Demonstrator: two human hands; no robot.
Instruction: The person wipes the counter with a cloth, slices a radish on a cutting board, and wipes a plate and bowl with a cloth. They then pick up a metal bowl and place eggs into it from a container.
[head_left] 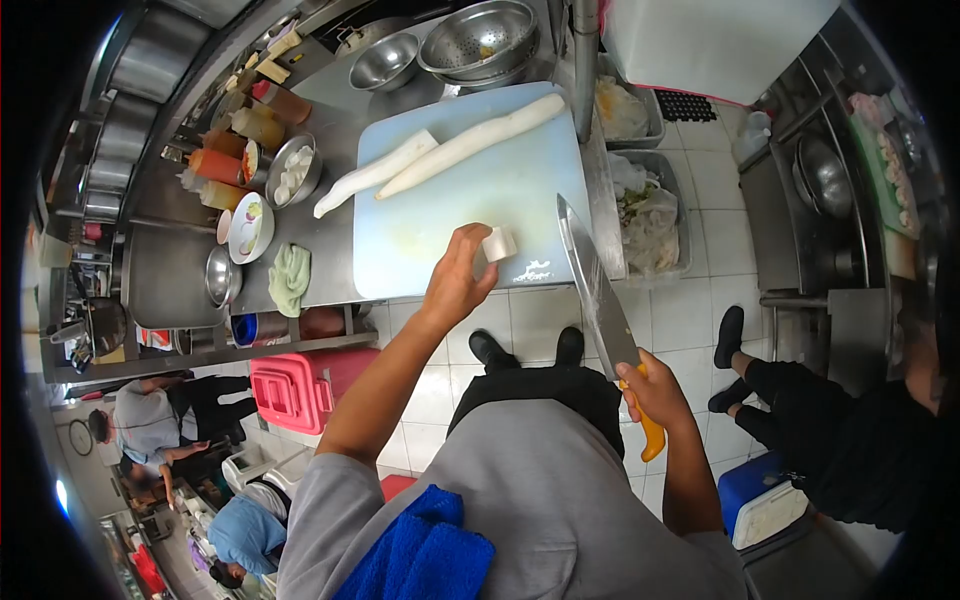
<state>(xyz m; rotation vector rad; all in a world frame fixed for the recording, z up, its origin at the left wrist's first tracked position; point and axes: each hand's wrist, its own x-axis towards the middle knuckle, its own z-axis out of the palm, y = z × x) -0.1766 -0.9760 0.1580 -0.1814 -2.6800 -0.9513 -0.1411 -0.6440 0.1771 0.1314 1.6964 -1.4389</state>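
Observation:
My left hand (463,270) is closed on a short chunk of peeled white root vegetable (499,244), thumb and fingers on either side, at the near part of the white cutting board (480,195). My right hand (655,388) grips the yellow handle of a large kitchen knife (598,295); its broad blade points away from me, with the tip near the board's right edge. Farther up the board lie a long peeled white root (475,145) and a second, cut one (378,172), side by side. Small white scraps (534,270) sit near the front edge.
Left of the board stand a metal bowl with white pieces (292,172), a white bowl (251,228), sauce bottles (215,166) and a green cloth (290,280). A colander (478,40) is behind. Bins with plastic bags (650,215) stand right. Co-workers (830,430) are nearby.

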